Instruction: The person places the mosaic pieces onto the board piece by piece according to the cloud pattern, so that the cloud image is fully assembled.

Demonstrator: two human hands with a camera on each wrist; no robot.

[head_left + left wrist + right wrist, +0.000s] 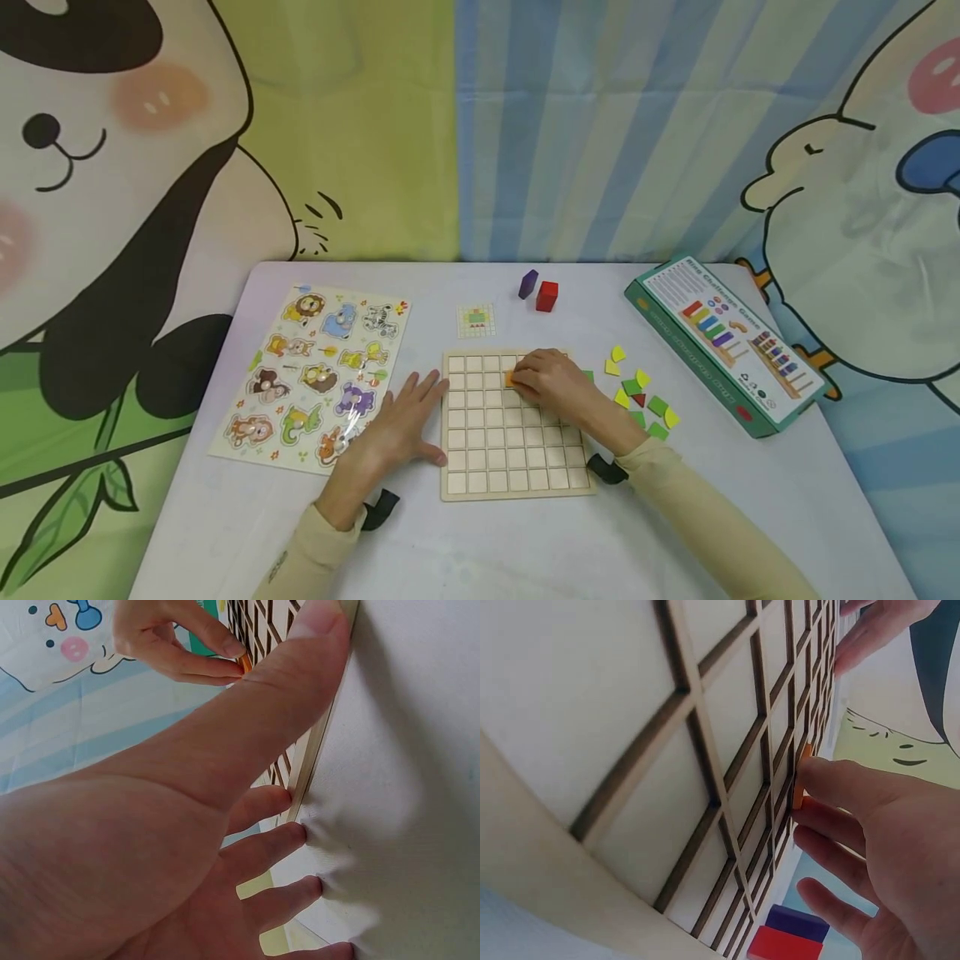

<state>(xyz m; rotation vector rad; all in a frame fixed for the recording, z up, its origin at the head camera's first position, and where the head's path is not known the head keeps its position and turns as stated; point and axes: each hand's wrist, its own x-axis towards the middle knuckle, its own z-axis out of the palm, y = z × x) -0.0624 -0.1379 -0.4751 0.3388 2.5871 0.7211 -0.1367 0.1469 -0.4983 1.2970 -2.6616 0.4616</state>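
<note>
A square wooden grid board point(517, 481) lies flat on the white table, its cells pale and recessed. My right hand point(547, 383) reaches over its upper right part and pinches a small orange tile point(802, 780) between thumb and index finger, right at the grid. My left hand point(401, 425) lies spread beside the board's left edge, with the thumb point(319, 622) against the frame and the other fingertips on the table. Above the board is a small pattern card point(476, 320) showing a coloured figure on a grid.
Loose green, yellow and red pieces point(657, 406) are scattered right of the board. A red block point(547, 297) and a purple block point(528, 284) stand behind it. A green game box point(727, 342) lies at the right, an animal puzzle sheet point(315, 375) at the left.
</note>
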